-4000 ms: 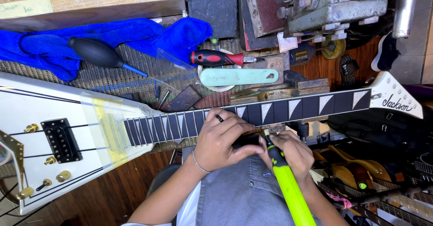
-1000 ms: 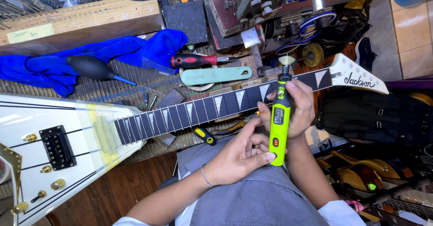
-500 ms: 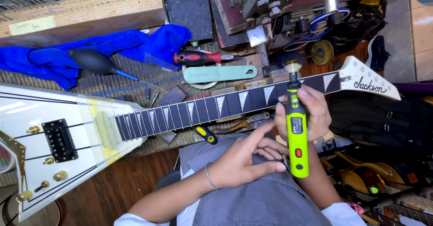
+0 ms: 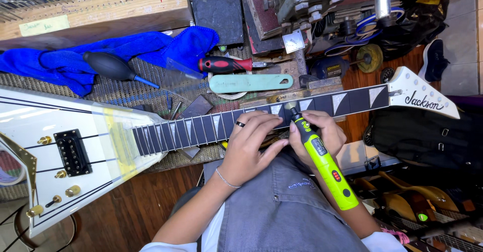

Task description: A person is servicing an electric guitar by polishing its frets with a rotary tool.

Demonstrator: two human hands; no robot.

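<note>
A white V-shaped electric guitar [image 4: 60,131] lies across the bench, its dark fretboard [image 4: 201,128] running right to a white headstock [image 4: 422,98]. My left hand [image 4: 251,141], wearing a ring and a thin bracelet, rests on the neck near its middle. My right hand [image 4: 317,133] grips a neon-green rotary tool [image 4: 324,164], whose small round tip touches the fretboard just right of my left fingers.
Behind the neck lie a pale green flat tool [image 4: 251,83], a red-handled screwdriver [image 4: 226,64], a black air blower [image 4: 110,65] and a blue cloth [image 4: 126,50]. A wooden block [image 4: 100,13] and a metal vise [image 4: 297,0] stand at the back. More guitars [image 4: 422,201] sit low right.
My right hand has swung the green tool down from upright so its tip meets the fretboard. My left hand has moved up from my lap onto the neck.
</note>
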